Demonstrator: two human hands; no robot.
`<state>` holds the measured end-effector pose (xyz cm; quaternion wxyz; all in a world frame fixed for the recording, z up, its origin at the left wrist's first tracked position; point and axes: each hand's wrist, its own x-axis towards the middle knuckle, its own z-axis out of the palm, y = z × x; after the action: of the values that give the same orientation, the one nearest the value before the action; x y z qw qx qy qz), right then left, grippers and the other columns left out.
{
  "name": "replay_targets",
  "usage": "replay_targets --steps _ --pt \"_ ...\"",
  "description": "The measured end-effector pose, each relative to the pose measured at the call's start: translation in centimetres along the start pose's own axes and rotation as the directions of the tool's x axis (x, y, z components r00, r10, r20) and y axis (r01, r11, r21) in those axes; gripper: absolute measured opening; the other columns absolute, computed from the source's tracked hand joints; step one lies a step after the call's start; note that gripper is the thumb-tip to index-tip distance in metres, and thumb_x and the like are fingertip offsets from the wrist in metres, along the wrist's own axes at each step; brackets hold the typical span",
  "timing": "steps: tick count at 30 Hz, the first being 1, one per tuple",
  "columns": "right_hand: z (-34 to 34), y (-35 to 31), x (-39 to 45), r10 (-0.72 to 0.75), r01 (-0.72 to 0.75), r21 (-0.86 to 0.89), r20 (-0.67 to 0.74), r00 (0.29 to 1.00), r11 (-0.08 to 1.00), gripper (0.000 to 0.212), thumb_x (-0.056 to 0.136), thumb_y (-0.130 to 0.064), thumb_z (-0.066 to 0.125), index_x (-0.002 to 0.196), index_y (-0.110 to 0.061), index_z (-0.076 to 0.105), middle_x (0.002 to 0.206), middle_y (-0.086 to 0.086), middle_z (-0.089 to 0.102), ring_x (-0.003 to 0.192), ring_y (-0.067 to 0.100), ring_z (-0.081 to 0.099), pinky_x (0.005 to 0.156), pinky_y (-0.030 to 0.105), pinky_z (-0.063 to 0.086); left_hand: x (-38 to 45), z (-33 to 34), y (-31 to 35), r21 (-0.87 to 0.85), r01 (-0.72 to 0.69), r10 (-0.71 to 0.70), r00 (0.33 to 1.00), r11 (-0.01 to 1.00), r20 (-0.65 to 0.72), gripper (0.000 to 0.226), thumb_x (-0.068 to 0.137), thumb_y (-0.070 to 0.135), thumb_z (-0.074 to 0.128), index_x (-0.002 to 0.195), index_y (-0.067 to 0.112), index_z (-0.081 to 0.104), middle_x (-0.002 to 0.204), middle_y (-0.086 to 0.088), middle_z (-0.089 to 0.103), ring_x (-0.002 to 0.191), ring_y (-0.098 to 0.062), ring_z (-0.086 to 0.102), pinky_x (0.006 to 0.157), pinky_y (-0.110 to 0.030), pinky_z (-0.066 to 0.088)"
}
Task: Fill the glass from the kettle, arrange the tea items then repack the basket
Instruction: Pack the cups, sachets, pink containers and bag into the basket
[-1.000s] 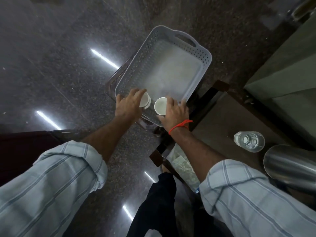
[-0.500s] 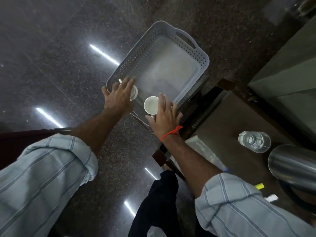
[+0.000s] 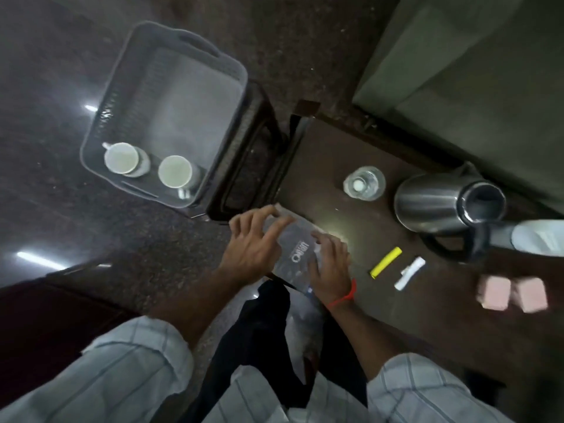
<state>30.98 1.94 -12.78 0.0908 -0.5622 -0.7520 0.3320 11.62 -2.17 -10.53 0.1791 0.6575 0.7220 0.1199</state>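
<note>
You are repacking: two white cups sit in the grey basket, while your left hand and right hand, fingers spread, press the clear packet at the table edge; next, I judge, pinch and lift it toward the basket.

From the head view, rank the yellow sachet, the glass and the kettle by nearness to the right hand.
Measured from the right hand:
1. Yellow sachet, on the table just to its right.
2. Glass, farther up the table.
3. Kettle, far right, beyond the glass.
</note>
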Motion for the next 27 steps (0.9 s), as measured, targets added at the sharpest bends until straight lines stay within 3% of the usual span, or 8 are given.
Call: replay_targets --steps 4,6,9,11,16,20,24,27 --pt "-3.4 5.7 -3.5 0.092 -0.088 0.032 -0.155 0.984 0.996 0.034 0.088 -0.01 0.058 0.122 -0.009 0.061 0.117 0.012 0.064 0.107 0.033 0.059 0.096 0.043 0.046 -0.4 3.8 5.0 -0.043 0.184 -0.164 0.942 0.982 0.294 0.053 0.09 0.028 0.054 0.142 0.033 0.052 0.145 -0.007 0.043 0.124 -0.037 0.045 0.101 -0.05 0.036" --pt "-5.3 8.8 -5.4 0.164 -0.153 0.074 -0.187 0.968 0.985 0.036 0.087 -0.004 0.058 0.122 -0.009 0.06 0.111 0.011 0.063 0.105 0.026 0.056 0.097 0.034 0.042 -0.4 5.5 7.2 -0.052 0.18 -0.15 0.921 0.982 0.359 0.046 0.091 0.026 0.059 0.137 0.03 0.056 0.145 -0.009 0.045 0.123 -0.038 0.046 0.1 -0.052 0.037" --pt "-8.1 13.3 -8.3 0.293 -0.27 0.127 -0.215 0.932 0.954 0.034 0.087 -0.002 0.054 0.12 -0.004 0.061 0.104 0.011 0.06 0.098 0.024 0.055 0.093 0.036 0.044 0.5 7.5 11.2 -0.048 0.102 -0.073 0.905 0.994 0.419 0.043 0.094 0.037 0.045 0.13 0.024 0.063 0.139 -0.012 0.052 0.12 -0.041 0.052 0.097 -0.053 0.042" --pt "-9.9 16.3 -9.8 0.379 -0.354 0.139 -0.253 0.89 0.925 0.03 0.087 -0.003 0.053 0.115 -0.002 0.062 0.1 0.013 0.06 0.096 0.025 0.053 0.091 0.038 0.044 1.5 8.8 14.3 -0.066 0.09 -0.052 0.897 0.994 0.439 0.046 0.094 0.042 0.039 0.128 0.023 0.064 0.137 -0.011 0.055 0.119 -0.038 0.056 0.098 -0.053 0.044" --pt "-12.9 24.2 -10.7 0.579 -0.535 0.223 -0.299 0.758 0.815 0.018 0.087 0.001 0.066 0.104 0.006 0.063 0.096 0.024 0.062 0.094 0.036 0.056 0.088 0.05 0.046 4.5 14.3 21.5 -0.112 0.245 -0.154 0.843 0.963 0.515 0.031 0.101 0.028 0.058 0.128 0.014 0.063 0.132 -0.013 0.058 0.121 -0.039 0.058 0.103 -0.05 0.046" --pt "-12.6 28.7 -8.7 0.656 -0.604 0.281 -0.149 0.74 0.746 0.034 0.086 -0.016 0.076 0.109 0.005 0.063 0.111 0.024 0.063 0.107 0.04 0.057 0.098 0.046 0.043 6.4 19.0 25.6 -0.144 0.4 -0.288 0.827 0.905 0.483 0.031 0.098 0.027 0.062 0.124 0.008 0.062 0.127 -0.018 0.059 0.122 -0.042 0.056 0.104 -0.05 0.046" --pt "-10.1 30.4 -5.6 0.696 -0.65 0.313 -0.05 0.716 0.692 0.047 0.084 -0.034 0.076 0.116 -0.004 0.06 0.12 0.019 0.058 0.113 0.037 0.054 0.096 0.04 0.041 7.1 22.6 27.7 0.005 0.433 -0.389 0.805 0.901 0.448 0.046 0.097 0.041 0.064 0.131 0.011 0.054 0.137 -0.018 0.05 0.124 -0.046 0.051 0.097 -0.054 0.047" --pt "-8.2 30.4 -4.0 0.71 -0.688 0.21 -0.049 0.702 0.695 0.054 0.082 -0.049 0.075 0.116 -0.009 0.06 0.124 0.015 0.056 0.115 0.034 0.052 0.095 0.042 0.045 7.2 24.2 28.1 0.051 0.45 -0.429 0.804 0.892 0.411 0.042 0.098 0.038 0.063 0.128 0.01 0.054 0.138 -0.017 0.046 0.126 -0.044 0.049 0.095 -0.055 0.046"
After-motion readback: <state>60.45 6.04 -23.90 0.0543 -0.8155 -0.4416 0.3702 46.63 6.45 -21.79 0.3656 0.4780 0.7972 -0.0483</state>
